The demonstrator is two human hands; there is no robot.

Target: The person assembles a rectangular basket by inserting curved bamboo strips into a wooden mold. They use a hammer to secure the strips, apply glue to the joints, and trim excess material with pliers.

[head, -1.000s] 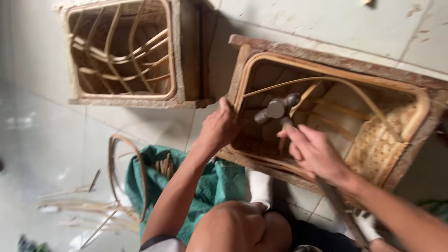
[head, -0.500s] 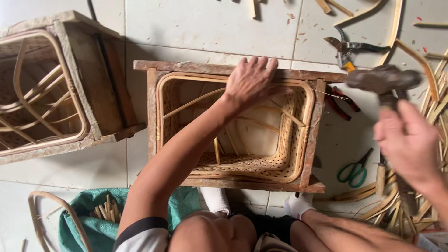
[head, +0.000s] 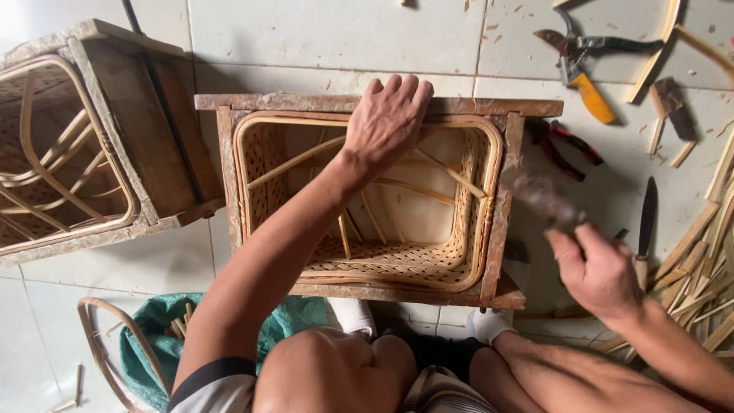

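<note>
Left hand (head: 388,118) presses flat, fingers spread, on wooden mould (head: 359,103) far rim; right hand (head: 600,268) clamped on blurred hammer (head: 539,197). Woven basket (head: 397,260) base done, rim unfinished.

Tiled floor (head: 321,38), wooden mould (head: 225,153), pruning shears (head: 581,65)

Second wooden frame (head: 99,138), pruning shears (head: 582,65), knife (head: 647,218).

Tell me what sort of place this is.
Probably a basket-weaving workshop, set up on a tiled floor. A half-woven basket sits inside a wooden frame, cane strips lie piled alongside, and pruning shears and a knife lie nearby.
</note>
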